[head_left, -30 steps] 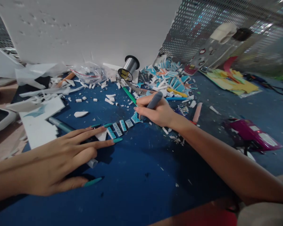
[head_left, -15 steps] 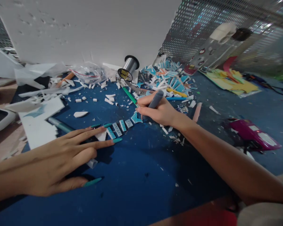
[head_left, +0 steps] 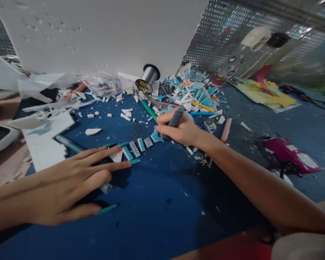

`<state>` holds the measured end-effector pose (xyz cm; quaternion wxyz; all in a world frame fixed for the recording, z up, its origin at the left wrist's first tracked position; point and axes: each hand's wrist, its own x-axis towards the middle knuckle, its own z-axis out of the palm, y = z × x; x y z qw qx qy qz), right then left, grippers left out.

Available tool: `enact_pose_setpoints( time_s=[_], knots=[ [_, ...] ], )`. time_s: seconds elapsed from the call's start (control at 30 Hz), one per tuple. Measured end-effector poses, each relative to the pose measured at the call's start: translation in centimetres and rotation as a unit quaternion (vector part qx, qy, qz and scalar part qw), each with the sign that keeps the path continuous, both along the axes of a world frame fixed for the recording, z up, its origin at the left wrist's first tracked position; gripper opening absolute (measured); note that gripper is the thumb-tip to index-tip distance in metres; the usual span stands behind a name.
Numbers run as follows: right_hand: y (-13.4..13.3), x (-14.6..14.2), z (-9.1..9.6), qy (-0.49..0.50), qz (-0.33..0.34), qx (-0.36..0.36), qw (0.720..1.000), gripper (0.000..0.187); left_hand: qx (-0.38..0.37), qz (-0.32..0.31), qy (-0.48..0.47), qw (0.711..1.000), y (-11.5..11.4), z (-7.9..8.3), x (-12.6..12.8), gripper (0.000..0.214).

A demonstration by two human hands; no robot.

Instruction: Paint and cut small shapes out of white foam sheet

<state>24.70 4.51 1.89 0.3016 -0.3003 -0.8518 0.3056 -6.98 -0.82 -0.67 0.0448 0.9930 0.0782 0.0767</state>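
Middle of the blue worktop (head_left: 157,209): four narrow patterned strips (head_left: 135,148) lie in a curved row, each apart from the next, with a fish-tail piece (head_left: 156,136) at the right end and a white wedge (head_left: 117,156) at the left.
Just changed: the right hand (head_left: 182,129) has slid slightly left, so it now covers more of the tail's right edge; the row and the left hand (head_left: 67,182) look unmoved.
What it means: the pen work seems centred on the tail piece, though whether the tip touches it I cannot tell, as fingers partly hide that spot.
Right hand: thumb and fingers closed in a writing pinch around a grey pen (head_left: 176,116), its upper end leaning back to the right.
Left hand: palm down, fingers spread, gripping nothing visible; two nails flank the first strip, fingers cross the wedge, and a blue-grey tube (head_left: 70,144) runs beneath.
Beyond the right hand: a green stick (head_left: 148,110) slants toward the fingers, below a spool of wire (head_left: 148,77) and left of heaped blue and white scraps (head_left: 197,90).
Left side: a jagged white sheet (head_left: 47,144) lies near the tube.
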Motion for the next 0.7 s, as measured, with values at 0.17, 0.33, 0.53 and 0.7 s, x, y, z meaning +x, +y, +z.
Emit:
enact_pose_setpoints(
  time_s=[0.17, 0.33, 0.53, 0.7],
  knots=[
    [-0.26, -0.36, 0.18, 0.036, 0.003, 0.032, 0.999, 0.045, 0.005, 0.003, 0.012, 1.0, -0.04, 0.0, -0.11, 0.049],
    [-0.18, -0.53, -0.19, 0.058, -0.003, 0.052, 0.997, 0.044, 0.016, 0.001, 0.022, 1.0, 0.02, -0.01, -0.14, 0.052],
    [0.06, -0.31, -0.61, 0.035, -0.014, 0.054, 0.998, 0.042, -0.036, 0.013, 0.022, 0.999, 0.02, 0.19, -0.04, 0.047],
    [0.06, -0.34, -0.62, 0.043, -0.013, 0.056, 0.997, 0.043, -0.031, 0.02, 0.046, 0.998, -0.18, 0.3, -0.13, 0.045]
  ],
)
